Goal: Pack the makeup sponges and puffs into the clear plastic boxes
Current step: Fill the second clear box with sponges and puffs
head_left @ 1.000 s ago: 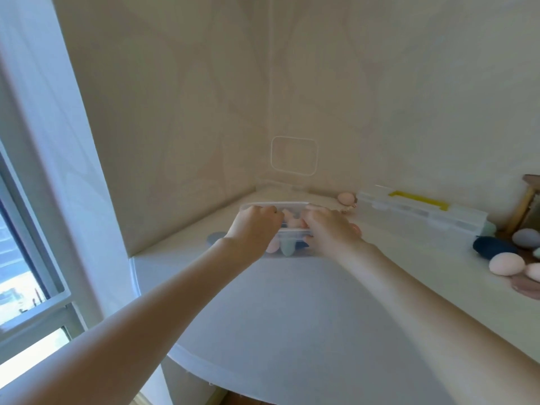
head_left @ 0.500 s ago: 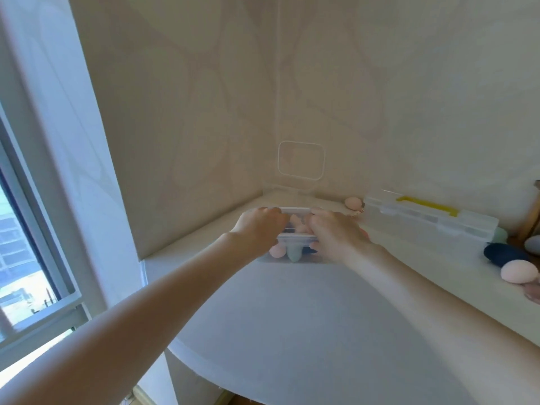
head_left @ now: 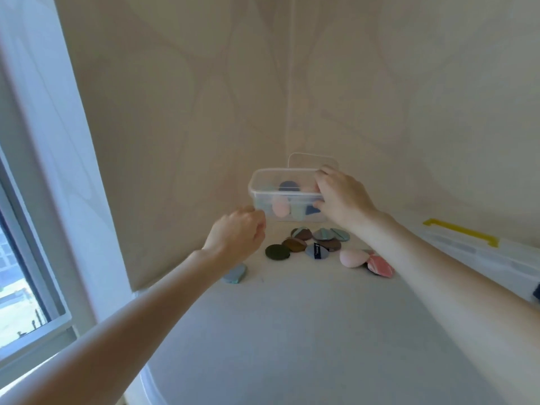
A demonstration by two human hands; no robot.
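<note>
A small clear plastic box (head_left: 264, 188) hangs above the white table, and my right hand (head_left: 342, 197) grips its right end. Inside it lie a pink sponge (head_left: 280, 206), a pale green one (head_left: 297, 211) and dark blue ones. My left hand (head_left: 238, 233) hovers just left of and below the box, fingers loosely curled, holding nothing. Under the box several flat puffs (head_left: 317, 239) lie on the table, among them a dark green one (head_left: 277, 251), a grey-blue one (head_left: 235, 273) and a red one (head_left: 380, 266), beside a pink sponge (head_left: 352, 257).
A long clear box with a yellow handle (head_left: 463, 231) lies along the right wall. A second clear box (head_left: 312, 160) stands in the corner behind the lifted one. A window frame (head_left: 43, 171) fills the left. The curved table edge (head_left: 152, 384) is near me.
The small box has risen off the table in my right hand, uncovering the puffs beneath it. My left hand has let go of it and dropped away to the left.
</note>
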